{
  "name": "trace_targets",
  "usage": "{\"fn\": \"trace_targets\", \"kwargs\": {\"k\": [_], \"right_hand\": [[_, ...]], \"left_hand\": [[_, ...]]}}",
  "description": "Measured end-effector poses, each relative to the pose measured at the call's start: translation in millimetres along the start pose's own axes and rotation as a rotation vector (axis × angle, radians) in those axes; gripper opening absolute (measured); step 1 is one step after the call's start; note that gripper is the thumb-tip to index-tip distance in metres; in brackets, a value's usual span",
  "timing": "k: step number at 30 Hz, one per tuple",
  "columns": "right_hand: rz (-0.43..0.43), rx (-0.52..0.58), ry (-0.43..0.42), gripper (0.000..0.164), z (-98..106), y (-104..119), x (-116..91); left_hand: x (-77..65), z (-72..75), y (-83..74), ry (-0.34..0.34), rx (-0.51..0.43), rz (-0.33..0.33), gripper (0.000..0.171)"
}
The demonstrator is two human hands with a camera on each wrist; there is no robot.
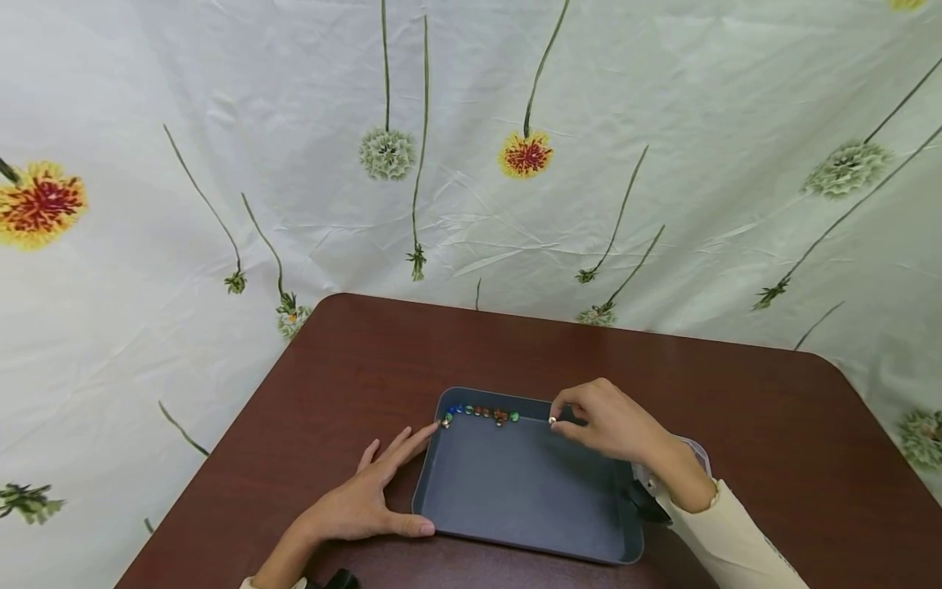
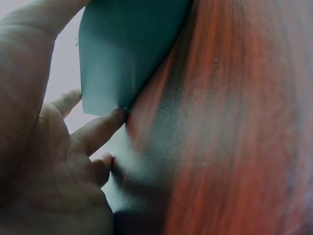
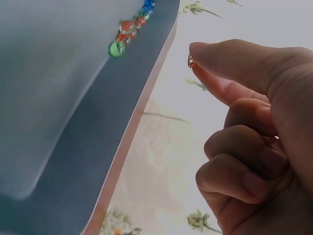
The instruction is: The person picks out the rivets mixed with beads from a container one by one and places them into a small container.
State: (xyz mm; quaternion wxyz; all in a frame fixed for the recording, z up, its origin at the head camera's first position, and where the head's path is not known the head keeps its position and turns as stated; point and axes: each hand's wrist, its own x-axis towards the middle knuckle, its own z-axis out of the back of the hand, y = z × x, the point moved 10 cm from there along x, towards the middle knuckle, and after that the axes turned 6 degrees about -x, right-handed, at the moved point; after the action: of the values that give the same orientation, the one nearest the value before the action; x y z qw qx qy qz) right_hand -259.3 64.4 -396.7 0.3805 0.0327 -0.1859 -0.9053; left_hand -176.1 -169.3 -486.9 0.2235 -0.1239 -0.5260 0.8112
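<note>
A grey rectangular tray (image 1: 530,483) lies on the table. Along its far side runs a row of small glass marbles (image 1: 478,411), blue at the left and mostly reddish and green further right; a green marble (image 1: 513,417) sits at the right end. My right hand (image 1: 611,421) pinches one small clear marble (image 3: 190,60) between thumb and index finger, over the tray's far side, its other fingers curled in. My left hand (image 1: 361,499) is spread at the tray's left side, fingertips and thumb at the rim. The left wrist view shows its fingers against the tray's outer wall (image 2: 127,54).
A clear plastic container (image 1: 695,450) stands just right of the tray, partly hidden behind my right forearm. The dark reddish wooden table (image 1: 383,360) ends at the back against a white flowered cloth (image 1: 309,106).
</note>
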Motion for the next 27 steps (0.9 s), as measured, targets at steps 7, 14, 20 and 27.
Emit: {"fn": "trace_targets", "kwargs": {"k": [7,14,20,27], "right_hand": [[-0.044,-0.013,-0.006,0.007,11,-16,-23],[-0.052,-0.016,-0.029,0.004,24,-29,-45],[-0.075,-0.027,-0.059,0.006,32,-43,-70],[-0.178,-0.074,-0.054,0.009,37,-61,-94]], "left_hand": [[-0.5,-0.2,1.6,-0.003,0.002,0.006,0.107],[-0.1,0.2,1.4,-0.003,-0.006,0.012,0.107],[-0.1,0.0,2.8,0.003,-0.008,0.017,0.106],[0.0,0.4,2.7,0.007,-0.005,0.021,0.106]]}}
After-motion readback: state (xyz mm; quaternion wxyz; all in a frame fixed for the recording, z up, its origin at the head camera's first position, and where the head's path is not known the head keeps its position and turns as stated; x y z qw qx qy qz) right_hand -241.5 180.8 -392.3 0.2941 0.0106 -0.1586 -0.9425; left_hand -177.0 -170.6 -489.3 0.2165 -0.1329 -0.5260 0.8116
